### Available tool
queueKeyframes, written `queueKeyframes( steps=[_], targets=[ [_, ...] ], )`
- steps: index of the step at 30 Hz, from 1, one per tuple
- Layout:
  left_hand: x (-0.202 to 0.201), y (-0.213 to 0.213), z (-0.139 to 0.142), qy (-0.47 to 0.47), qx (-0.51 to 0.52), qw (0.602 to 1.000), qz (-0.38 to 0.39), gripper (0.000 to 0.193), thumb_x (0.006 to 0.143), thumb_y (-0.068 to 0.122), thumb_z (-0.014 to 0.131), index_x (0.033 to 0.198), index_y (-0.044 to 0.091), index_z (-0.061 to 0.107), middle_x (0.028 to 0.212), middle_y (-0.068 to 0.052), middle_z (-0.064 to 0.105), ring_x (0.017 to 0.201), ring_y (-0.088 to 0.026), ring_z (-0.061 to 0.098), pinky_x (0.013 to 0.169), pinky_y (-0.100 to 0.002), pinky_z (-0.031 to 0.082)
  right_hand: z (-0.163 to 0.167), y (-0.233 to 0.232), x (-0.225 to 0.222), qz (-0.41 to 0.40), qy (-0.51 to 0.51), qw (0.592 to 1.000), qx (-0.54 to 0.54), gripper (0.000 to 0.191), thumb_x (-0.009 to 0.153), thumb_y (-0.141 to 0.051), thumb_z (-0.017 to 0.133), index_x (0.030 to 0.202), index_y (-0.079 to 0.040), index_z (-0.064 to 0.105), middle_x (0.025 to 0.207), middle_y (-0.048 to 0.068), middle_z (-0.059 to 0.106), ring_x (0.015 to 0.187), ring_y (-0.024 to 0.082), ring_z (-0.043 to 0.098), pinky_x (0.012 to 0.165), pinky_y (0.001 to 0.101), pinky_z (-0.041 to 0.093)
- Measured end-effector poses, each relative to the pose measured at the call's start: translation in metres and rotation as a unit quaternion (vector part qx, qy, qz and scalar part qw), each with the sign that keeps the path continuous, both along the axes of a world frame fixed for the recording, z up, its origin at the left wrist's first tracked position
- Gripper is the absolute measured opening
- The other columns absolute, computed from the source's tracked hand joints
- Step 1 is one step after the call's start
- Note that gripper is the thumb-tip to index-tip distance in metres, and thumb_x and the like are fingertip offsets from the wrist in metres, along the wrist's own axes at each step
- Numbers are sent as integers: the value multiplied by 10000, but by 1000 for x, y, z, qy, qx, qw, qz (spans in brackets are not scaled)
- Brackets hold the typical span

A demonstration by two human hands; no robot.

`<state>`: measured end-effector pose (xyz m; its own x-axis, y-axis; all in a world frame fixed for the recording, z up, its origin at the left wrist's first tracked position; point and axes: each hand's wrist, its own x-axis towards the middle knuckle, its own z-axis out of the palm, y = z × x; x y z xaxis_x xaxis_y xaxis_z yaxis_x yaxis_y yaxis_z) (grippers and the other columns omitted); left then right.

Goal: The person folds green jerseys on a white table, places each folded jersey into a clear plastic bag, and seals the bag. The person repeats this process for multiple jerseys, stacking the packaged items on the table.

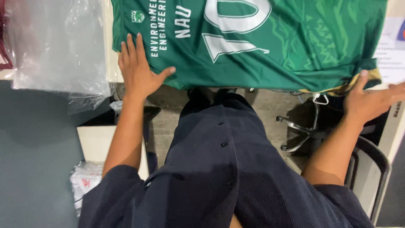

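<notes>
Surface: table edge [113, 63], green jersey [253, 46] spread flat.
Hands: my left hand [137, 69] and right hand [371, 101], fingers splayed, pressing the hem.
Advice: I keep tension even.

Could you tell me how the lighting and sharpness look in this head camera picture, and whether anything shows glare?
Head view: even indoor light, the green jersey sharp; soft glare on the clear plastic bag; the left hand crisp, the right hand slightly soft near the edge; the floor under the table shadowed.

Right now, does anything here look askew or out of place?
Mostly tidy: the green jersey lies flat under the left hand, but by the right hand its corner overhangs the table edge, slightly bunched.
</notes>
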<state>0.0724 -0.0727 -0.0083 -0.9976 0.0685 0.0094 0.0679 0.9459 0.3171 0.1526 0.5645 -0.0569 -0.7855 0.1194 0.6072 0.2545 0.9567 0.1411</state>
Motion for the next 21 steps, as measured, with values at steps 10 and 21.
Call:
queueKeyframes(
  steps=[10,21],
  targets=[
    [19,-29,-8,-96,-4,995,3,1455,601,729,875,1641,-56,227,1691,-325,173,1581,-482,120,1272,-577,130,-40,5,41,-83,134,753,-639,179,1111,-80,659,1031,29,542,919,70,642,726,160,616,538,333,488],
    [46,-9,-11,-36,52,997,51,1177,794,621,833,1618,-39,314,1695,-299,234,1593,-456,155,1268,-603,114,-32,50,91,-108,-158,667,-720,178,1106,-147,661,1115,31,678,981,77,717,791,137,664,656,272,555]
  ],
)
